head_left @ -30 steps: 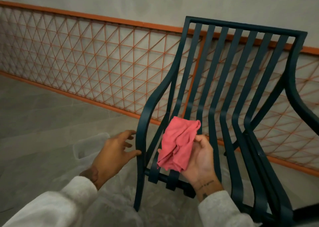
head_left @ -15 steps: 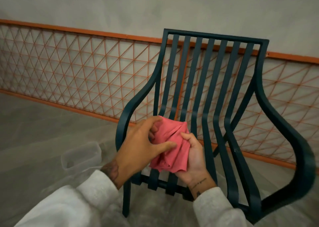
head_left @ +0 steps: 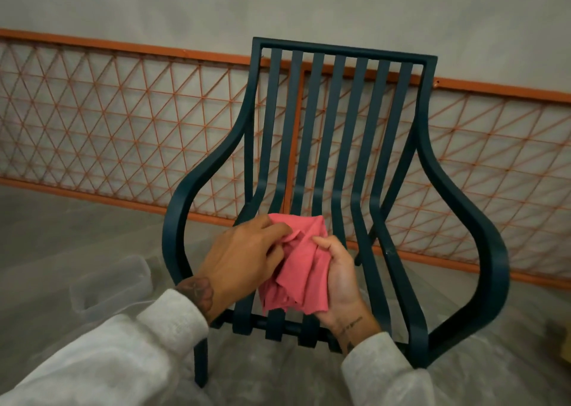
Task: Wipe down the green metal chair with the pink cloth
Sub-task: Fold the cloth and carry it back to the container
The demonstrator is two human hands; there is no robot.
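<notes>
A dark green metal chair (head_left: 340, 121) with a slatted back, slatted seat and curved armrests faces me in the middle of the view. Above the front of its seat I hold a crumpled pink cloth (head_left: 301, 266) in both hands. My right hand (head_left: 340, 279) cups it from the right, palm toward me. Pinching the cloth's top left edge, my left hand (head_left: 244, 257) comes in from the left. The cloth hangs over the seat slats; I cannot tell whether it touches them.
An orange lattice railing (head_left: 108, 127) runs behind the chair along a grey wall. Clear plastic sheeting covers the floor, with a clear plastic tub (head_left: 111, 282) under it left of the chair. A yellowish object (head_left: 564, 340) shows at the right edge.
My left hand came off the left armrest and took hold of the cloth. The view swung right, so the chair now sits centred. My right hand kept hold of the cloth.
</notes>
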